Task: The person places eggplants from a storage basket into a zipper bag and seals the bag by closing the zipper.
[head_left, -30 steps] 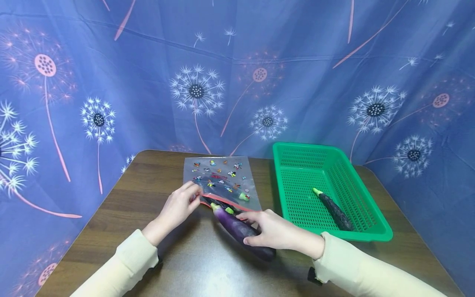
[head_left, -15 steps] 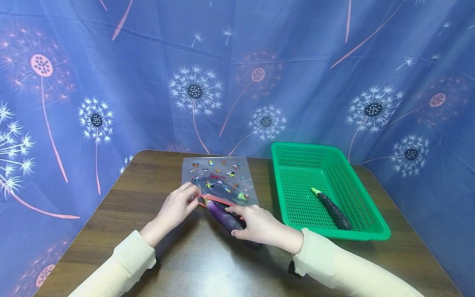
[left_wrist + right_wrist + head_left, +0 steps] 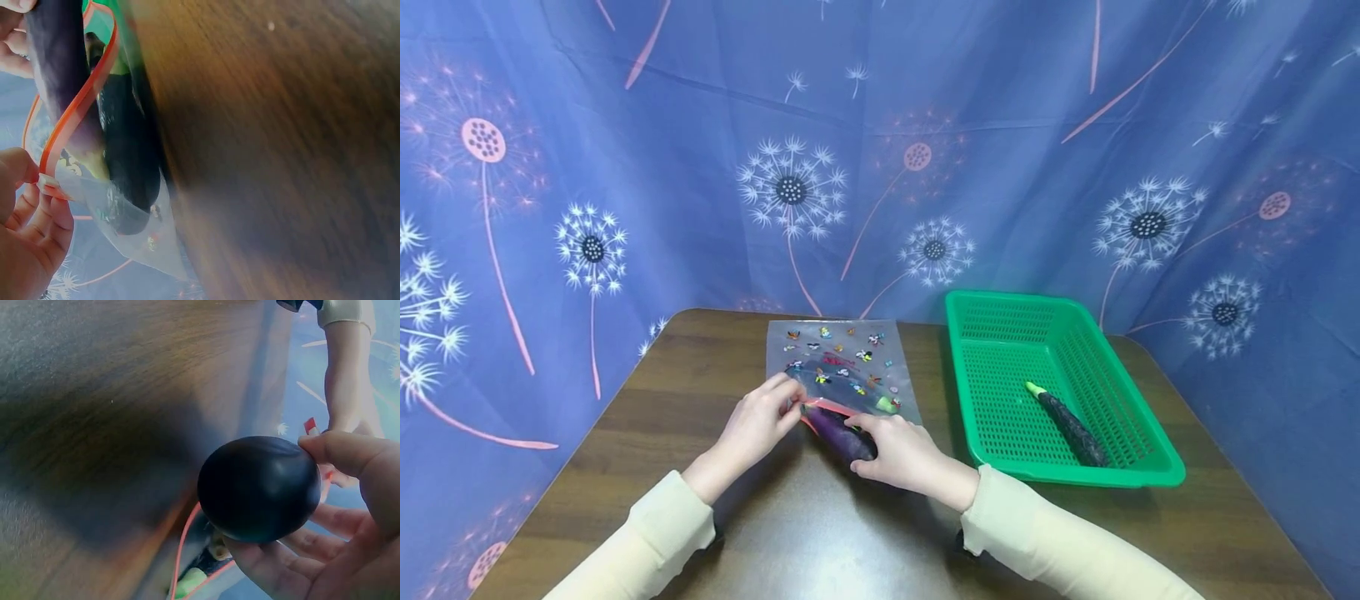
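Observation:
A purple eggplant is partly inside a clear zip bag, its stem end past the orange-red rim. My right hand grips it near its thick end, thumb and fingers round it; that dark rounded end faces the right wrist camera. With thumb and fingertips, my left hand pinches the left corner of the bag's mouth. Inside the bag lie other dark vegetables, one of them a dark eggplant; a pale green end shows through the plastic.
On the right stands a green plastic basket with one dark, wrinkled, long vegetable that has a pale green tip. Everything rests on a brown wooden table. Behind it hangs a blue curtain with a dandelion print.
My right hand has moved left and away from me, sliding the purple eggplant stem first into the bag's mouth. My left hand has kept its pinch on the corner.

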`<state>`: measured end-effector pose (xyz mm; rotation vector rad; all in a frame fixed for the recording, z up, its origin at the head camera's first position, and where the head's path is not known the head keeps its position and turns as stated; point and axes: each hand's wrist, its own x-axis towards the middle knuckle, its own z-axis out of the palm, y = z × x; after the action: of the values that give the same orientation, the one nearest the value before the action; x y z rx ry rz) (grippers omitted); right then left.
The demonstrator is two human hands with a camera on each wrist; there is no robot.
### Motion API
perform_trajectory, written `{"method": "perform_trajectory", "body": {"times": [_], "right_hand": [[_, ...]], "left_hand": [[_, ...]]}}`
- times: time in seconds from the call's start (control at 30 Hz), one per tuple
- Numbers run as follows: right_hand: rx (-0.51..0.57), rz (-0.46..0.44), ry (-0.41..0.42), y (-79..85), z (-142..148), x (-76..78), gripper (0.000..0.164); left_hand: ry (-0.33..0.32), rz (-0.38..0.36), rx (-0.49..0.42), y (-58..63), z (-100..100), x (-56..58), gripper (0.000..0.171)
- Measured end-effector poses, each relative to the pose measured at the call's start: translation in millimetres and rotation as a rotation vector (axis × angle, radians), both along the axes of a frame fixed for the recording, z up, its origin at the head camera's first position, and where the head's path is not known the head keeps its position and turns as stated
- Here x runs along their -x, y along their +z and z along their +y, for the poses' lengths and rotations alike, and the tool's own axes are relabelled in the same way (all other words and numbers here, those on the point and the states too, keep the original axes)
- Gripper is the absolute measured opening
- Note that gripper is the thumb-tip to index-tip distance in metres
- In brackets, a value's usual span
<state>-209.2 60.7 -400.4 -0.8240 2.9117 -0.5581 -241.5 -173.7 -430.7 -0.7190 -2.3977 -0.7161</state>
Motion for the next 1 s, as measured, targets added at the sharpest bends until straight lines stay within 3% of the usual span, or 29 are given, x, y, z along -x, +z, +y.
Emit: {"method": "perform_trajectory", "body": {"times": [0.3,0.7,1.0], "right_hand": [[-0.025,0.075,-0.06,-14.8,-13,0.7,0.049],[-0.169,0.429,-0.034,-27.3,-24,6.5,0.042],[-0.201,0.54,-0.007,-35.5,-26,11.1,0.037]], "left_hand": [[0.019,0.012,0.006,-2.7,1,-2.7,0.016],[-0.003,0.033,0.001,-0.3,6,-1.5,0.015],[-0.016,0.034,-0.008,0.1,6,-0.3,0.017]]}}
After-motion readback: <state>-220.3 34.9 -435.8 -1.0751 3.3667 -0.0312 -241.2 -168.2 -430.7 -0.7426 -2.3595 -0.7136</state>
